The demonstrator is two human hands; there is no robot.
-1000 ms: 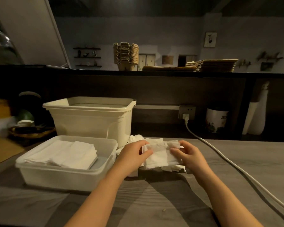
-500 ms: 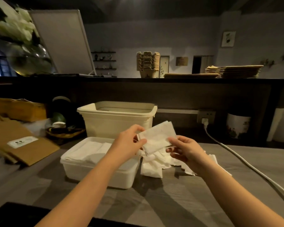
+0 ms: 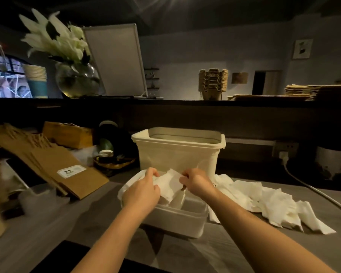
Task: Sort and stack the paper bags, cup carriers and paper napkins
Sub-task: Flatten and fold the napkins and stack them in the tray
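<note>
A white folded napkin (image 3: 169, 183) is held over the shallow white tray (image 3: 185, 219). My left hand (image 3: 144, 189) pinches its left edge and my right hand (image 3: 195, 181) pinches its right edge. The napkins in the tray are mostly hidden behind my hands. Loose white napkins (image 3: 264, 200) lie spread on the grey table to the right of the tray. Brown paper bags (image 3: 53, 164) lie fanned out at the left. A stack of cup carriers (image 3: 213, 81) and flat stacks of paper bags (image 3: 303, 91) sit on the high counter at the back.
A deep cream bin (image 3: 177, 152) stands right behind the tray. A white cable (image 3: 307, 186) runs from a wall socket across the table's right side. A glass vase (image 3: 77, 79), paper cups (image 3: 35, 79) and a white board (image 3: 116, 60) stand on the counter.
Both hands carried the napkin from the loose pile leftward and lowered it over the shallow tray. The camera view turned to the left.
</note>
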